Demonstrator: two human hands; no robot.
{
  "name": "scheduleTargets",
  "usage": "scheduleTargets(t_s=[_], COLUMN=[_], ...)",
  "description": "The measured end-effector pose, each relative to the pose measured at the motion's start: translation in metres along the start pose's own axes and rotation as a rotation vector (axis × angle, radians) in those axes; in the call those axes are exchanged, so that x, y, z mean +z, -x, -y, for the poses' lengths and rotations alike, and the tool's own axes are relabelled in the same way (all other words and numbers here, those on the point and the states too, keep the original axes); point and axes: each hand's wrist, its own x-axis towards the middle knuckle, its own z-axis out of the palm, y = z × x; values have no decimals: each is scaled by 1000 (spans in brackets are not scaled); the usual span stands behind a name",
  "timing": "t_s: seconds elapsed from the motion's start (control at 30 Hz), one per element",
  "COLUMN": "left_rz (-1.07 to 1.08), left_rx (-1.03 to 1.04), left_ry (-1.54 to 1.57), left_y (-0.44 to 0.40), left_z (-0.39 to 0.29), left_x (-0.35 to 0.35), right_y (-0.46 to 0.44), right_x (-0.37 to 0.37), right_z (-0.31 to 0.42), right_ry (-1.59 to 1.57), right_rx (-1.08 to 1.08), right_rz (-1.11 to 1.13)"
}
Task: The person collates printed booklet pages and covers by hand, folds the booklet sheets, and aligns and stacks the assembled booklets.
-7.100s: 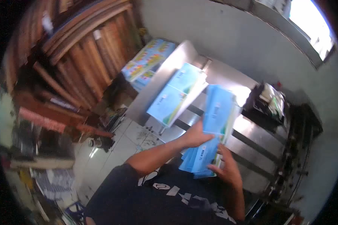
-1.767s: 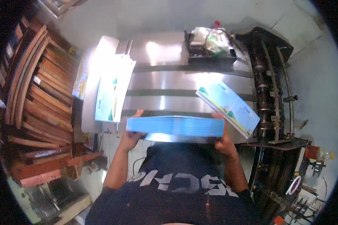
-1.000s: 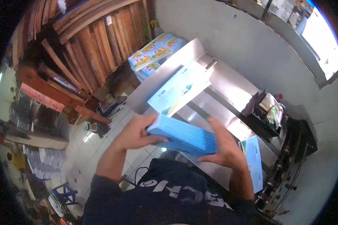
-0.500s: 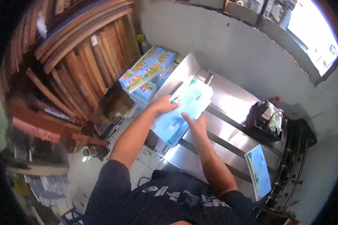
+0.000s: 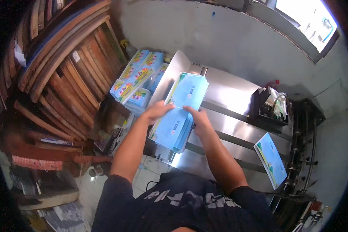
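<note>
A stack of light blue printed sheets (image 5: 174, 125) lies at the left end of the metal table, beside the upright metal side plate. My left hand (image 5: 157, 112) grips its left edge, thumb on top near the middle. On the opposite edge is my right hand (image 5: 198, 120), its thumb also resting on top and its fingers down along the side. The stack's layers look slightly uneven at the near right edge. Farther right, a smaller stack of blue sheets (image 5: 272, 160) lies slanted on the table, touched by neither hand.
The slatted metal table (image 5: 236, 133) has a raised side plate (image 5: 176, 71) at left. Packs with colourful labels (image 5: 137, 73) are piled beyond it. A black tray (image 5: 268, 116) holds a plastic bag. Rollers (image 5: 297, 154) line the right end; wooden boards (image 5: 75, 83) stand at left.
About a second ago both hands held a thick blue stack above the table's near edge; now it rests on the sheets at the left end, both hands on its sides. The view has shifted.
</note>
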Motion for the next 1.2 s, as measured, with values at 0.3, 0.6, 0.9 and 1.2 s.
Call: scheduleTargets(t_s=[0.3, 0.6, 0.9, 1.2], left_rz=[-92, -275, 235, 269], left_rx=[94, 440, 393, 366], left_ry=[36, 365, 257, 425], left_y=[7, 82, 71, 72], left_z=[22, 57, 89, 114], left_x=[21, 67, 139, 145], right_y=[-24, 142, 189, 168], right_x=[-8, -126, -162, -329], right_z=[-17, 78, 0, -25], right_ry=[-78, 815, 1718, 324], right_rx=[-124, -484, -670, -337], right_rz=[181, 189, 367, 229])
